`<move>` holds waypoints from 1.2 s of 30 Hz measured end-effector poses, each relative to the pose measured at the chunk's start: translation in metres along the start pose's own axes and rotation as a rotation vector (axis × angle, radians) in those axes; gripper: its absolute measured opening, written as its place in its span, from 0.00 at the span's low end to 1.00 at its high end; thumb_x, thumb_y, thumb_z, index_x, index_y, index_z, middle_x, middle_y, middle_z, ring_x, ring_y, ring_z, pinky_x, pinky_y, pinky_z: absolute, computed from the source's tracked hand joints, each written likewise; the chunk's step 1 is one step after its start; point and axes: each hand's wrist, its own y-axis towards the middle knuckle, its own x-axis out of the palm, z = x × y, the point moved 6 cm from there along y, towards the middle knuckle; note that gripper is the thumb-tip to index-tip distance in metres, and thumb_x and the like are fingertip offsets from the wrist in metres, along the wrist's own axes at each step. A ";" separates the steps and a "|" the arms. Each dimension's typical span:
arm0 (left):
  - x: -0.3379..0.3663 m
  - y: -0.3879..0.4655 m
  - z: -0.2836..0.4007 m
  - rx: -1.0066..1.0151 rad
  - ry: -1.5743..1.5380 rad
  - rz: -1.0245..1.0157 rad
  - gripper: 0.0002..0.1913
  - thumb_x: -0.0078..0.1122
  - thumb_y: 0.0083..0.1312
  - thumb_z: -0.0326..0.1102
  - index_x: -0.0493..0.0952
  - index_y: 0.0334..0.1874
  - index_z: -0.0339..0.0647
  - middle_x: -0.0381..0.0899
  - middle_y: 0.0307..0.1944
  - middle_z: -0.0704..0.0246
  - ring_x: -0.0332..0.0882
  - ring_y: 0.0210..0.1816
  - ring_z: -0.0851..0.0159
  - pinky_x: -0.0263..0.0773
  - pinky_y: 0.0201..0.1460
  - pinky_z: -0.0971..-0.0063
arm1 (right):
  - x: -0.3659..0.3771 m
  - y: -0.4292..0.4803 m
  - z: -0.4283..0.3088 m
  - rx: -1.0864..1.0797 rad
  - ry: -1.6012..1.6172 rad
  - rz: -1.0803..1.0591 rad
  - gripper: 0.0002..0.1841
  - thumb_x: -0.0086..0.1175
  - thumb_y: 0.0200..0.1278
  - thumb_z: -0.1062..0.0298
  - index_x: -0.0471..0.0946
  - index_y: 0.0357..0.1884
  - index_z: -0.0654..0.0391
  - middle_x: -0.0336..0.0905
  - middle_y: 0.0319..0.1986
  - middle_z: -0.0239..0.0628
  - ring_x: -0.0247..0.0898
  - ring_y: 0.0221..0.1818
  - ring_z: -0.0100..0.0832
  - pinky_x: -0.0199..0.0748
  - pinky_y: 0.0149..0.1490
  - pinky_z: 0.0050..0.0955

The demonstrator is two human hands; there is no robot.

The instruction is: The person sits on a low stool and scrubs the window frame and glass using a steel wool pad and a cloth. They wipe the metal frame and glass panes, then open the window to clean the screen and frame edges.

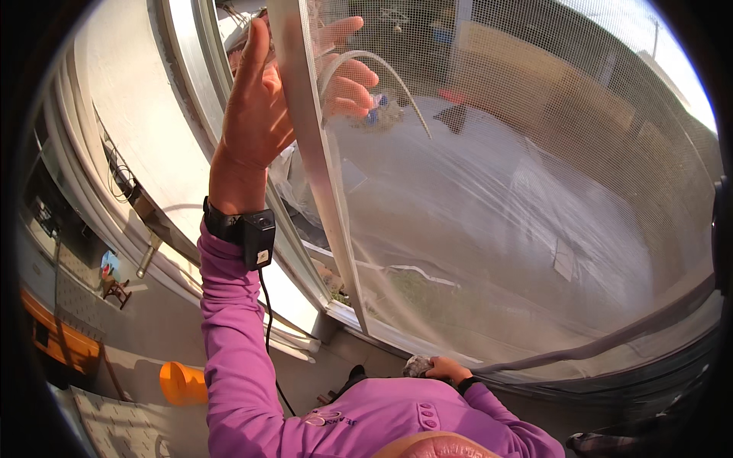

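Note:
My left hand (255, 114) is raised, with its fingers spread and its palm behind the upright edge frame (309, 131) of a window insect screen. The thumb shows left of the frame; the fingertips show through the mesh (458, 189). Whether the palm presses on the frame cannot be told. A white curved strip (395, 66) arcs over the mesh near the fingers. Low down by the window sill, my right hand (449, 369) holds a crumpled grey cloth (417, 366). A black device (259, 239) with a cable is strapped to my left wrist.
At the left are gathered pale curtains (86, 154) and a white wall (137, 97). An orange container (182, 383) and a wooden piece of furniture (63, 343) stand lower left. The sill (401, 343) runs along the window's foot, with dark fabric (601, 443) at lower right.

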 end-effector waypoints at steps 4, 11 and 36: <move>-0.003 0.011 0.003 0.102 0.230 -0.025 0.46 0.29 0.72 0.72 0.64 0.70 0.29 0.80 0.45 0.54 0.84 0.41 0.60 0.80 0.47 0.67 | 0.017 -0.013 -0.011 0.169 0.053 0.069 0.30 0.61 0.48 0.44 0.82 0.47 0.58 0.83 0.43 0.52 0.79 0.49 0.52 0.76 0.53 0.46; -0.017 0.025 0.028 0.340 0.503 -0.018 0.34 0.47 0.74 0.60 0.68 0.67 0.35 0.82 0.37 0.62 0.82 0.36 0.70 0.79 0.42 0.74 | 0.061 -0.013 -0.055 0.198 0.145 0.038 0.30 0.61 0.49 0.44 0.82 0.49 0.59 0.83 0.46 0.53 0.79 0.50 0.51 0.75 0.55 0.45; 0.014 0.084 0.090 0.072 0.314 0.061 0.25 0.72 0.57 0.61 0.70 0.30 0.49 0.63 0.23 0.77 0.67 0.25 0.78 0.66 0.25 0.84 | 0.095 -0.053 0.073 0.319 0.319 0.310 0.32 0.66 0.42 0.42 0.83 0.36 0.67 0.84 0.35 0.54 0.82 0.39 0.49 0.76 0.45 0.42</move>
